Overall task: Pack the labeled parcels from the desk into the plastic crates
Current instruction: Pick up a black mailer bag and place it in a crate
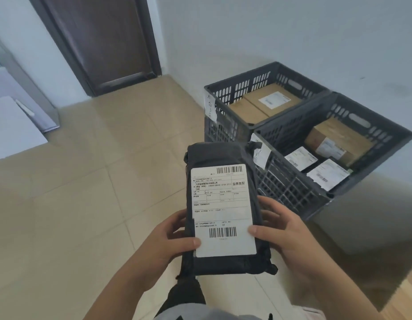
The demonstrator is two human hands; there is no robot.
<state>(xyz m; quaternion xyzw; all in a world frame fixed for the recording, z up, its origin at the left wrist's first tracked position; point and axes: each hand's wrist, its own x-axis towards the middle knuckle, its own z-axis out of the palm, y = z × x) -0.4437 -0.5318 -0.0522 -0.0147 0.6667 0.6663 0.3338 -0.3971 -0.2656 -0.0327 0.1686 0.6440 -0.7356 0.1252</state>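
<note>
I hold a black plastic-wrapped parcel with a large white shipping label facing up, low in the middle of the view. My left hand grips its left edge and my right hand grips its right edge, thumbs on the label. Two dark plastic crates stand on the floor ahead to the right. The far crate holds brown cardboard boxes, one with a label. The near crate holds a brown box and two labelled dark parcels.
A dark wooden door is at the back left. A pale cabinet or desk edge sits at the far left. Beige floor tiles spread between me and the crates. A wooden desk corner shows bottom right.
</note>
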